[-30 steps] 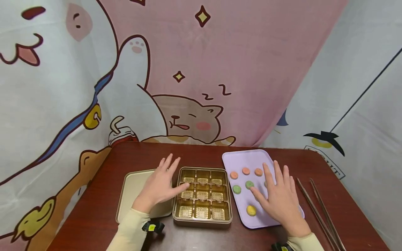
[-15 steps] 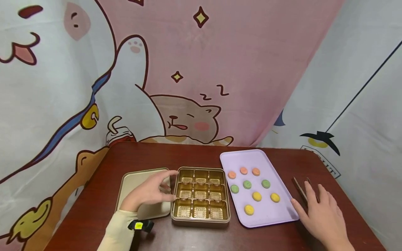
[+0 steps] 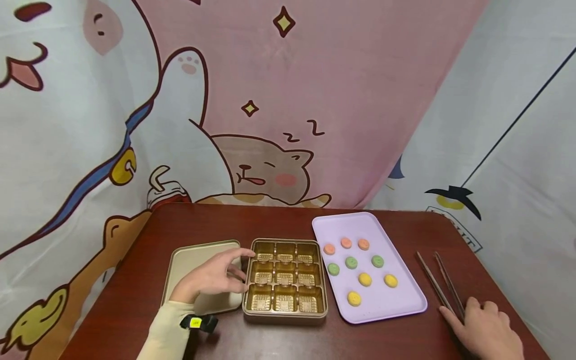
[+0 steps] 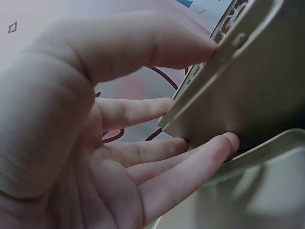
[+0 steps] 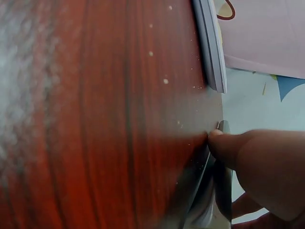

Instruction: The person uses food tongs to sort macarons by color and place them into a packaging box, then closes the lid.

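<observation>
Gold metallic square box (image 3: 285,276) with nine compartments sits on the reddish-brown wooden bench (image 3: 256,342); spread fingers (image 4: 136,113) of the left hand (image 3: 211,275) touch its left side, presumably steadying it. The right hand (image 3: 489,330) grips slim metal tongs (image 3: 433,279) beside the lilac rectangular tray (image 3: 389,304).

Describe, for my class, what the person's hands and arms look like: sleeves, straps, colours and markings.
The left hand is bare, with no glove or ring showing. Its arm wears a plain, pale cream sleeve. At the wrist sits a black device with a bright yellow label. The right hand is ungloved too; no sleeve shows there.
</observation>
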